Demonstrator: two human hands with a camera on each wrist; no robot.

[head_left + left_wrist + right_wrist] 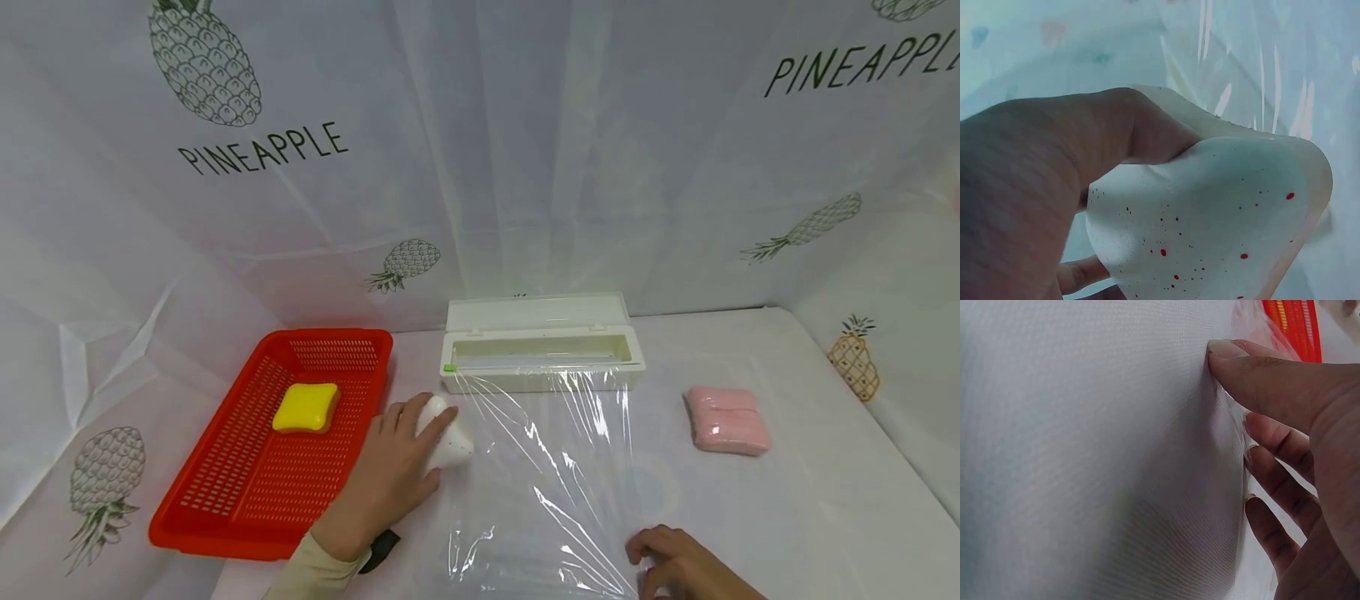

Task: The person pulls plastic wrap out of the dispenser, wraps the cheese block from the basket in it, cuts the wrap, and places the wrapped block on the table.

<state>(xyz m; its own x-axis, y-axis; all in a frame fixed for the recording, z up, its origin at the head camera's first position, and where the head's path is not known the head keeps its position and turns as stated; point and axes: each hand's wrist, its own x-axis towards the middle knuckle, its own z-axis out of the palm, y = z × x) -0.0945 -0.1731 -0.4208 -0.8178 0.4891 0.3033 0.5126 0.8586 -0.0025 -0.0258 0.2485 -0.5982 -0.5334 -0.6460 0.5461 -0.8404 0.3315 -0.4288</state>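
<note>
My left hand (397,462) grips a white, rounded-triangular block (452,437) over the left edge of the film. In the left wrist view the white block (1210,219) has red and dark specks and a cream edge, with the thumb lying across its top. A sheet of cling film (540,483) runs toward me from a white cling film box (540,382) whose lid stands raised. At the sheet's near right corner, my right hand (678,562) pinches the film's edge; creases run toward its fingers. Its thumb (1260,375) is pressed at the edge in the right wrist view.
To the left stands a red perforated basket (258,508) with a yellow, cushion-shaped block (306,408) in it. A shiny pink block (727,421) lies on the right of the table. Something black (381,550) shows beside the left wrist. White pineapple-print cloth hangs behind.
</note>
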